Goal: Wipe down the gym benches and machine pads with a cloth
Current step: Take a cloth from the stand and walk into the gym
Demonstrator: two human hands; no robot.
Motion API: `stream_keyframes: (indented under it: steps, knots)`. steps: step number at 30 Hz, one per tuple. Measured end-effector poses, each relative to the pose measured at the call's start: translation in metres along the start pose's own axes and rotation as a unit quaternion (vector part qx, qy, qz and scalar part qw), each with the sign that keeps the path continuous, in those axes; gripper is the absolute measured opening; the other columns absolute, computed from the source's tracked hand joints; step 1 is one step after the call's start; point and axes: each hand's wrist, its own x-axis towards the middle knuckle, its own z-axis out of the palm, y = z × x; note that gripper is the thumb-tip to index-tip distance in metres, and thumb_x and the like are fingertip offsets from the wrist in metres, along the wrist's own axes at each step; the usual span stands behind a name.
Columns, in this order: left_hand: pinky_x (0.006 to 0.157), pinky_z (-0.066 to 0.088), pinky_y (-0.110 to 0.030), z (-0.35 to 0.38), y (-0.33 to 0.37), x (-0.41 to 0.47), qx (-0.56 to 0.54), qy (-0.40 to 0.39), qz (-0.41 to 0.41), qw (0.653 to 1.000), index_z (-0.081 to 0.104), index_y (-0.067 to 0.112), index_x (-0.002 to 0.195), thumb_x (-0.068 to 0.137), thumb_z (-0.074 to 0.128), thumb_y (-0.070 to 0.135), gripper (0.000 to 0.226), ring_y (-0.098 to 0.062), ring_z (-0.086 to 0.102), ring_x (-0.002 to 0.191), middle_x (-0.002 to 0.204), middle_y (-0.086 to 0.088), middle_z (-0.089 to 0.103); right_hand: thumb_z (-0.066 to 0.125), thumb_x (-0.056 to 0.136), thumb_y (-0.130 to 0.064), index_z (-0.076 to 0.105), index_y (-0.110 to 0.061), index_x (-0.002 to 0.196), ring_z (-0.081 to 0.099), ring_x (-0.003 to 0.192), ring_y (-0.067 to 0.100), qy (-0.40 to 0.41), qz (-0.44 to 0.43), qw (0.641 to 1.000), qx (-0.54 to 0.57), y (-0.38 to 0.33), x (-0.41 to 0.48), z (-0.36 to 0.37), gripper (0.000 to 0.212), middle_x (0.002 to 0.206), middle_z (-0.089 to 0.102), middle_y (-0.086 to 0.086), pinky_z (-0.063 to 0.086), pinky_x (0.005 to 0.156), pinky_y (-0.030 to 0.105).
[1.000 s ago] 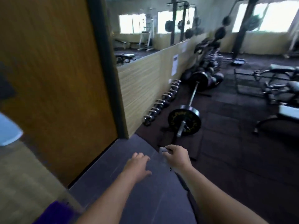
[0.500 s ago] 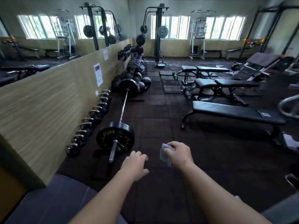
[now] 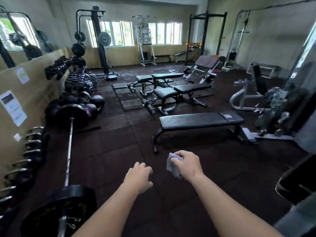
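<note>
Both hands hover above the floor: right hand (image 3: 187, 164) grips the cloth (image 3: 172, 165), left hand (image 3: 139, 177) loosely curled, empty.

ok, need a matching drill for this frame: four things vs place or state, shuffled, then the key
Things:
1. cloth
2. flat bench
3. barbell
4. left hand

Place or state:
A. lies on the floor at the person's left
B. holds nothing, fingers loosely curled
C. gripped in the right hand
D. stands straight ahead, beyond both hands, untouched

Pairs: 1-C, 2-D, 3-A, 4-B
</note>
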Motion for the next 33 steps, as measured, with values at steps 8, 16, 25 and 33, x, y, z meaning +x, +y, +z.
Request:
stream_keyframes:
  steps: [8, 16, 25, 33]
  knots:
    - [0.099, 0.044, -0.04, -0.033, 0.029, 0.202, 0.019, -0.007, 0.09, 0.996, 0.056, 0.031, 0.137, 0.092, 0.063, 0.047, 0.048, -0.024, 0.042, 0.129, 0.133, 0.001, 0.051, 0.069, 0.082, -0.028, 0.078, -0.027, 0.087, 0.067, 0.082, 0.005, 0.069, 0.046, 0.997, -0.006, 0.046, 0.164, -0.037, 0.01, 0.083, 0.074, -0.013, 0.053, 0.074, 0.024]
    - [0.099, 0.046, -0.041, -0.072, 0.123, 0.41, 0.027, -0.002, 0.149, 0.988, 0.057, 0.031, 0.138, 0.091, 0.064, 0.046, 0.05, -0.025, 0.043, 0.129, 0.135, 0.0, 0.051, 0.07, 0.082, -0.027, 0.078, -0.026, 0.087, 0.066, 0.085, 0.008, 0.117, 0.09, 0.989, -0.014, 0.122, 0.336, -0.128, 0.01, 0.085, 0.074, -0.013, 0.045, 0.069, 0.018]
    - [0.104, 0.044, -0.041, -0.097, 0.257, 0.63, 0.04, -0.027, 0.26, 0.964, 0.055, 0.032, 0.14, 0.091, 0.064, 0.047, 0.052, -0.024, 0.04, 0.133, 0.138, 0.001, 0.049, 0.07, 0.084, -0.028, 0.078, -0.025, 0.091, 0.065, 0.089, 0.007, 0.176, 0.155, 0.972, -0.021, 0.21, 0.498, -0.231, 0.011, 0.089, 0.073, -0.014, 0.047, 0.078, 0.025]
    - [0.104, 0.045, -0.041, -0.12, 0.387, 0.823, 0.054, -0.033, 0.374, 0.925, 0.056, 0.032, 0.14, 0.091, 0.063, 0.044, 0.051, -0.024, 0.039, 0.133, 0.139, 0.001, 0.05, 0.07, 0.085, -0.028, 0.077, -0.025, 0.089, 0.065, 0.089, 0.008, 0.256, 0.231, 0.938, -0.014, 0.296, 0.633, -0.325, 0.009, 0.091, 0.073, -0.013, 0.045, 0.077, 0.025]
